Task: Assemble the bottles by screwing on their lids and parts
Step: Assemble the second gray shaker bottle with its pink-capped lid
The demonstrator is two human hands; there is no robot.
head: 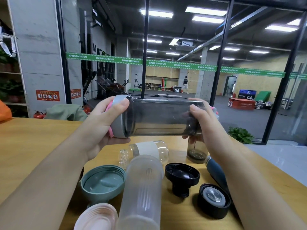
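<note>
I hold a smoky grey transparent bottle sideways above the table. My left hand wraps its grey lid with pink trim at the left end. My right hand grips the other end, where a pink and grey part peeks out behind the fingers. Below on the table lie a frosted clear bottle, a small clear bottle with a white band, a green lid, a black funnel-shaped lid, a black cap with a metal inset, a pink part and a dark blue bottle.
A small smoky grey cup stands upright under my right wrist. The wooden table ends at the right near a potted plant. A glass wall stands behind the table, with a gym hall beyond it.
</note>
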